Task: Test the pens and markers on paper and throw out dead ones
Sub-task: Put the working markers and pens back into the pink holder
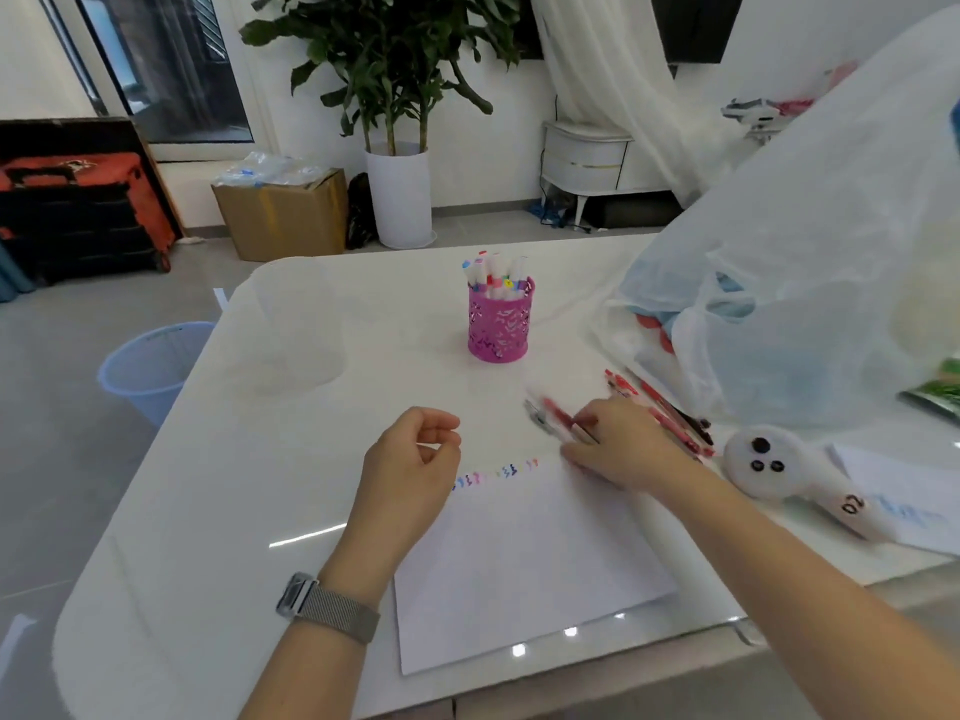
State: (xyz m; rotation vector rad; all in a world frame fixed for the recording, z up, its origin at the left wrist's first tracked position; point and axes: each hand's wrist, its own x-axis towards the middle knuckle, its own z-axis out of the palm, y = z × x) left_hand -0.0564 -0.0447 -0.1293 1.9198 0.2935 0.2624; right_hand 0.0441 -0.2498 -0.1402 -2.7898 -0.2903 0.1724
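Note:
A white sheet of paper (524, 558) lies on the white table, with small coloured squiggles (493, 472) along its top edge. My right hand (618, 449) rests at the paper's top right corner and grips a red pen (558, 415), which is blurred. More red pens (670, 413) lie in a row just right of that hand. My left hand (415, 459) hovers over the paper's top left corner, fingers loosely curled and holding nothing. A pink perforated cup (498, 324) full of white markers stands further back.
A blue waste basket (150, 366) stands on the floor left of the table (208, 511). A big translucent plastic bag (805, 283) fills the right side. A white plush toy (779, 470) lies at the right, beside another paper. A clear plastic cup (291, 330) stands at back left.

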